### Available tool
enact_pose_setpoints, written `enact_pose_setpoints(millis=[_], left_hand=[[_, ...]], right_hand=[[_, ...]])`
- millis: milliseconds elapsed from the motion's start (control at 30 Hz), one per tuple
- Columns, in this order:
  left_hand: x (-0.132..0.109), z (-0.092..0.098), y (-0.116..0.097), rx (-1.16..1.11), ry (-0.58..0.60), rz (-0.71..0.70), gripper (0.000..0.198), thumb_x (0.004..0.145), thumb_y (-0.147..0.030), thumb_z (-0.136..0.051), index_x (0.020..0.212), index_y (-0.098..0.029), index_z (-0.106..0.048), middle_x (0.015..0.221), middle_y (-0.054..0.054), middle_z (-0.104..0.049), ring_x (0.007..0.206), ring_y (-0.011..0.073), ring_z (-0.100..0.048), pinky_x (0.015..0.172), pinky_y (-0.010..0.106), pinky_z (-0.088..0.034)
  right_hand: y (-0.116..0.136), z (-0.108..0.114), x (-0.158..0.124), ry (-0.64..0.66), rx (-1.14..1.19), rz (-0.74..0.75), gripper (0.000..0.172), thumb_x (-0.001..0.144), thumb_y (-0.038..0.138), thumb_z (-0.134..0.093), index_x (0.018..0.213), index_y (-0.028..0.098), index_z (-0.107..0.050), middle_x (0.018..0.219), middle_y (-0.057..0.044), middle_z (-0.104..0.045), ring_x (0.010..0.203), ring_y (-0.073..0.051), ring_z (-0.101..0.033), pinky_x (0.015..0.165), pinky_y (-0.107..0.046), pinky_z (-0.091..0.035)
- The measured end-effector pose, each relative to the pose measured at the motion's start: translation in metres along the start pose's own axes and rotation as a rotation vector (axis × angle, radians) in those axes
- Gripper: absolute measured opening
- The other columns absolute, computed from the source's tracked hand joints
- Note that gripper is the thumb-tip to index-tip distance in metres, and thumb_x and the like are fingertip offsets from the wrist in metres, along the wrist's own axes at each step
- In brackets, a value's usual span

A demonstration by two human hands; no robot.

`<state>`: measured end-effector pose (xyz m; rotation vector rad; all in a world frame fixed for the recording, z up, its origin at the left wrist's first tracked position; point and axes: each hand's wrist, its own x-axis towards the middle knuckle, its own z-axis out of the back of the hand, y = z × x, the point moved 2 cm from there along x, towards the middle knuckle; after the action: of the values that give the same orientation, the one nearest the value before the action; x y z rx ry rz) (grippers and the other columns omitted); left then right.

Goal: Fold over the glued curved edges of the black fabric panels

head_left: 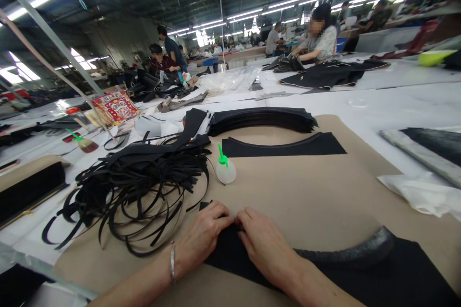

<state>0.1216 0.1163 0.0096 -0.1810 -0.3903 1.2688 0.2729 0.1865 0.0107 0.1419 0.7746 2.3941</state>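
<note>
A curved black fabric piece lies on the tan paper sheet at the near edge of the table. My left hand and my right hand rest side by side on its left end, fingers curled and pressed down on the edge, fingertips meeting. A bracelet sits on my left wrist. Just beyond my hands stands a small squeeze bottle with a green nozzle. A tangle of narrow black strips lies to the left.
Another cut black piece and a stack of similar pieces lie farther back. A second green-tipped bottle and a colourful box are at left. White wrapping lies at right. Other people work at distant tables.
</note>
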Motion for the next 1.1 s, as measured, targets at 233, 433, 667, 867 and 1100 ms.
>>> enact_pose_setpoints(millis=[233,433,667,867,1100], left_hand=[[-0.001,-0.001,0.004,0.019,0.060,-0.001,0.051,0.082,0.006,-0.033,0.107,-0.023,-0.067,0.097,0.003,-0.063,0.091,0.0148,-0.056,0.082,0.026,-0.048],[-0.002,0.008,-0.007,0.026,0.148,0.068,0.050,0.086,0.001,-0.036,0.112,-0.027,-0.067,0.096,0.002,-0.062,0.090,0.0155,-0.056,0.080,0.026,-0.047],[-0.008,0.007,-0.016,0.113,0.150,0.065,0.051,0.088,-0.002,-0.039,0.122,-0.033,-0.061,0.103,0.003,-0.060,0.095,0.0173,-0.054,0.083,0.030,-0.047],[-0.010,0.008,-0.021,0.132,0.148,0.072,0.049,0.089,-0.003,-0.041,0.122,-0.034,-0.061,0.107,0.004,-0.059,0.097,0.0188,-0.054,0.085,0.034,-0.046],[-0.014,-0.006,-0.018,0.067,0.065,0.058,0.042,0.092,-0.005,-0.039,0.119,-0.027,-0.063,0.119,0.005,-0.057,0.110,0.0195,-0.051,0.096,0.035,-0.043]], right_hand=[[-0.002,0.001,-0.005,0.034,0.010,0.021,0.020,0.087,0.008,-0.048,0.101,0.016,-0.061,0.101,-0.007,-0.061,0.095,-0.021,-0.057,0.085,-0.032,-0.043],[-0.009,0.000,-0.013,0.035,0.037,0.046,0.023,0.088,0.005,-0.045,0.099,0.016,-0.061,0.100,-0.007,-0.059,0.096,-0.020,-0.056,0.086,-0.030,-0.044],[-0.017,-0.001,-0.023,0.014,0.109,0.096,0.027,0.088,0.003,-0.041,0.098,0.016,-0.063,0.101,-0.007,-0.058,0.096,-0.019,-0.055,0.087,-0.029,-0.044],[-0.027,0.000,-0.029,-0.009,0.154,0.102,0.026,0.087,0.003,-0.043,0.096,0.017,-0.063,0.098,-0.006,-0.058,0.092,-0.018,-0.056,0.085,-0.028,-0.044],[-0.028,0.003,-0.034,0.003,0.162,0.142,0.029,0.089,0.003,-0.041,0.099,0.016,-0.065,0.099,-0.006,-0.058,0.094,-0.018,-0.055,0.086,-0.028,-0.044]])
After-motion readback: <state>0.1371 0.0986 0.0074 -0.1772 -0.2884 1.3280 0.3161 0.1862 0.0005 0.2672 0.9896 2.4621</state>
